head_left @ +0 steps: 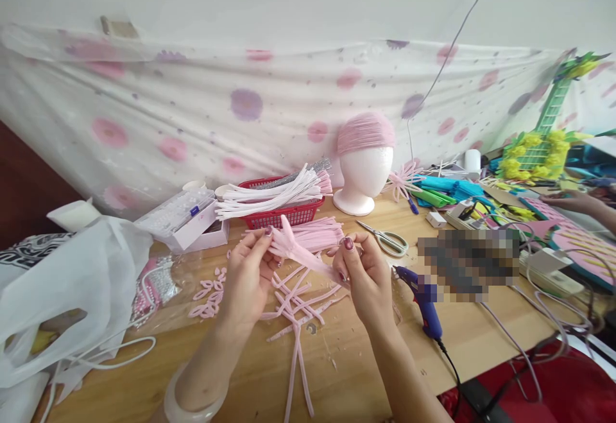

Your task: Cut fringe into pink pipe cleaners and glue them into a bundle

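Observation:
Between my hands stretches a bundle of pink pipe cleaners [296, 248], slightly blurred, with short ends sticking up at its left. My left hand [248, 275] pinches that left end between thumb and fingers. At the other end, my right hand [364, 273] is closed round the strands, its thumb on top. Below them, loose pink pipe cleaners [289, 301] lie crossed on the wooden table [231, 371], partly over a measuring tape [283, 332]. Small pink pipe-cleaner loops [206, 301] lie left of my left hand. Straight pink pipe cleaners [312, 233] are stacked behind my hands.
A red basket [283, 215] carries white pipe cleaners. A foam head [363, 172] wears a pink cap. Scissors [387, 240] and a blue glue gun [421, 301] lie right, with cables beyond. White plastic bags [72, 282] crowd the left. Another person's hand [572, 203] is far right.

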Motion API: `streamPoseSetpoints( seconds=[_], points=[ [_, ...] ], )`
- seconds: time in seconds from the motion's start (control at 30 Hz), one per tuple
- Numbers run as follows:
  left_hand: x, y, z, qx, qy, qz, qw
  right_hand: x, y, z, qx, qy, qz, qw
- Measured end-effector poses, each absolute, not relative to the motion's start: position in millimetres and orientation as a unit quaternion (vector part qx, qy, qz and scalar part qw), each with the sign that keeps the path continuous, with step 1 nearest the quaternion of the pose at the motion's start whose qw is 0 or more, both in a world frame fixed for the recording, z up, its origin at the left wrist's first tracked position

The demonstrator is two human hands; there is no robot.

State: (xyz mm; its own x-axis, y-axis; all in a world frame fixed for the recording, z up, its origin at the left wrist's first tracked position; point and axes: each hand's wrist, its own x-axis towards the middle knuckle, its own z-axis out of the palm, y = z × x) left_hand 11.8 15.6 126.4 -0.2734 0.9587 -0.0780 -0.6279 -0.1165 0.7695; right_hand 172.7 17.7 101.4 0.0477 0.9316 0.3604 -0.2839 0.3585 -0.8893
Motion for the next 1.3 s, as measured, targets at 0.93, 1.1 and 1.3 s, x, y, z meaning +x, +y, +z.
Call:
streamPoseSetpoints(
  seconds=[0.93,1.1,1.3],
  points=[
    [-63,17,167,0.144,0.329,0.836,0.416,203,39,88,-0.255,-0.331,0.682,0.600],
    [-61,18,164,0.158,0.322,0.827,0.432,202,34,90,-0.237,-0.334,0.690,0.597],
    [-58,17,163,0.172,0.331,0.821,0.433,200,34,87,-0.196,-0.308,0.713,0.598]
  ],
)
